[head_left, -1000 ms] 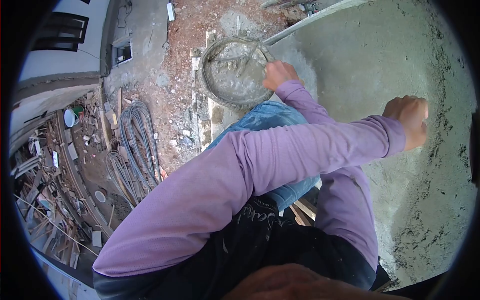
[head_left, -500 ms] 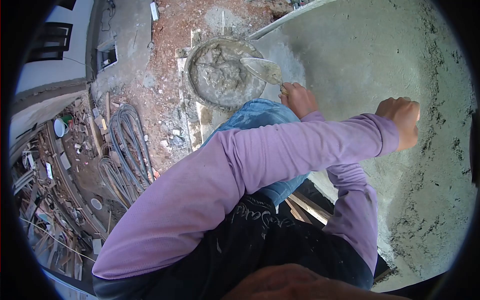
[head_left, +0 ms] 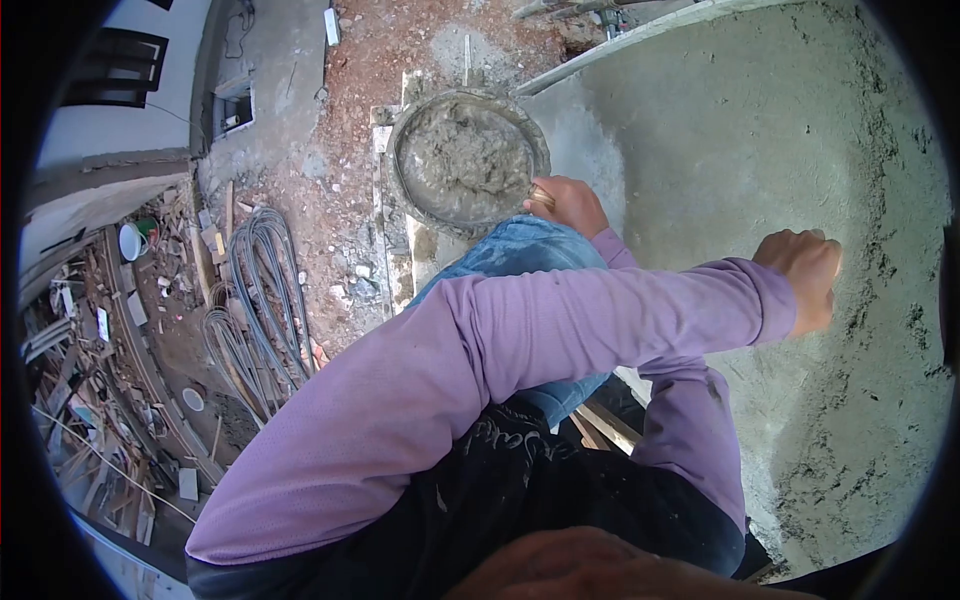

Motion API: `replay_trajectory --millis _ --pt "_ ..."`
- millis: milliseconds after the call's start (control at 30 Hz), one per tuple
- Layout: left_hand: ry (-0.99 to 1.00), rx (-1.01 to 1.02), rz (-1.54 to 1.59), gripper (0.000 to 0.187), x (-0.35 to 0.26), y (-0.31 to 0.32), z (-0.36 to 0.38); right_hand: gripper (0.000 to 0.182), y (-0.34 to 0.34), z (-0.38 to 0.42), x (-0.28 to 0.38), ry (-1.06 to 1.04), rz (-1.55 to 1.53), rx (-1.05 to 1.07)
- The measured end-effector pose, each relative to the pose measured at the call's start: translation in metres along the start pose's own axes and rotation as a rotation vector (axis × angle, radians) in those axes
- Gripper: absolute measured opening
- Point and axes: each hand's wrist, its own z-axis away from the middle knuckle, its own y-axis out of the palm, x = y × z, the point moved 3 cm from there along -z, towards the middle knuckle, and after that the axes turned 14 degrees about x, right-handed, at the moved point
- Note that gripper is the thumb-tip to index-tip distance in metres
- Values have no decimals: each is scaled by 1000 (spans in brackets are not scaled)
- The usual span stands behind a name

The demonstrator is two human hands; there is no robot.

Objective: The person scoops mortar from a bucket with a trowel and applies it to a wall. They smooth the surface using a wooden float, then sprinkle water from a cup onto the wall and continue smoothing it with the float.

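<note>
My right hand [head_left: 572, 205] is closed around the wooden handle of a trowel [head_left: 541, 196] at the right rim of a round basin [head_left: 402, 185]. The trowel's blade is out of sight at the basin's edge. Wet grey mortar [head_left: 465, 155] fills much of the basin. My left arm reaches across to the right, over the right forearm. My left hand [head_left: 803, 280] is a closed fist at the grey, mortar-coated surface [head_left: 700, 130]; whatever its fingers may hold is hidden.
Coiled cables [head_left: 268, 290] lie on the rubble-strewn ground at the left. Beyond them are scrap wood [head_left: 90, 440] and a white bucket [head_left: 131, 241]. My jeans-clad knee [head_left: 530, 245] is close below the basin. Rougher mortar runs down the surface's right side.
My right hand has moved slightly down and left, and the trowel blade, visible above the basin's right rim before, is now hidden. The left hand stays at the surface while the view has shifted slightly.
</note>
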Motion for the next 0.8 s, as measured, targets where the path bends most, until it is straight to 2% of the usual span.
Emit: replay_trajectory --millis 67,100,133,167,233,333,400,533,633,733,800 --pt "8 -39 12 24 3 -1 -1 21 -23 10 26 -48 243 -50" --pt "29 -40 36 23 1 0 -3 19 -28 12 29 -223 424 -220" --pt "53 -61 15 22 3 3 -4 24 -27 15 23 -233 545 -198" --pt "109 -81 -17 22 3 5 -5 22 -33 18 22 -275 552 -216" --pt "81 -18 6 23 -1 2 -3 21 -44 18 21 -156 581 -218" --pt "110 -48 3 25 1 1 -6 20 -38 -14 -6 47 574 -107" --pt "83 -35 -23 25 8 4 -11 21 -11 -41 -15 76 438 170" --pt "101 7 -86 25 18 14 -10 20 11 -36 -6 -92 441 144" --pt "178 -25 -92 25 16 7 -9 18 -30 5 11 -199 463 -38" --pt "110 -8 26 24 5 -11 -7 14 -55 18 5 -62 419 -33" --pt "97 -48 13 24 10 -13 -11 15 -26 -2 -27 -33 547 145"
